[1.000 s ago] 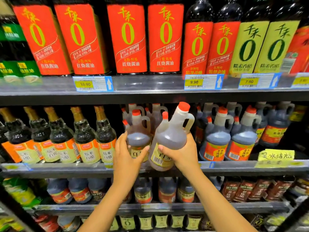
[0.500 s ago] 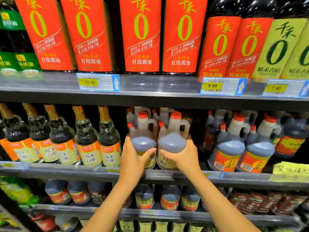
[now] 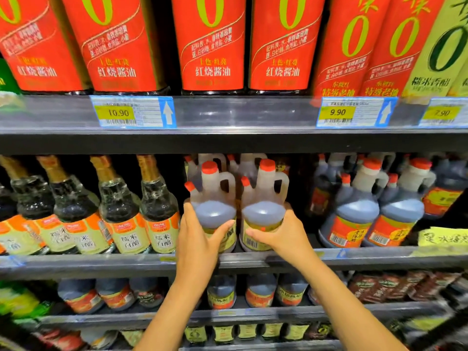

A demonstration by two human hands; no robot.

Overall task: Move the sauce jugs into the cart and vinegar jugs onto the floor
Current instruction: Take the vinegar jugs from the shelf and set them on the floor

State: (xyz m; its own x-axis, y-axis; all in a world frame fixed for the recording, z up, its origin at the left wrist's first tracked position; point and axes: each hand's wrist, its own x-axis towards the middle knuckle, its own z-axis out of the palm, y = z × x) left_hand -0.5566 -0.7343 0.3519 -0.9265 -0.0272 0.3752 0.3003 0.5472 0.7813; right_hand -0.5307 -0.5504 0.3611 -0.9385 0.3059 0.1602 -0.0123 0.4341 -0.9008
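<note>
Left hand clasps left jug; right hand clasps right jug, tilted a second ago, now seemingly back on shelf, not yet removed.

The middle shelf carries gold-necked glass bottles at the left, two yellow-labelled jugs in the centre (red caps, handles to the right) and red-labelled dark jugs to the right. The upper shelf holds tall red-labelled bottles.

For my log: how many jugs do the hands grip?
2: left hand grips the left jug; right hand grips the right jug, side by side. More jugs behind are partly hidden.
</note>
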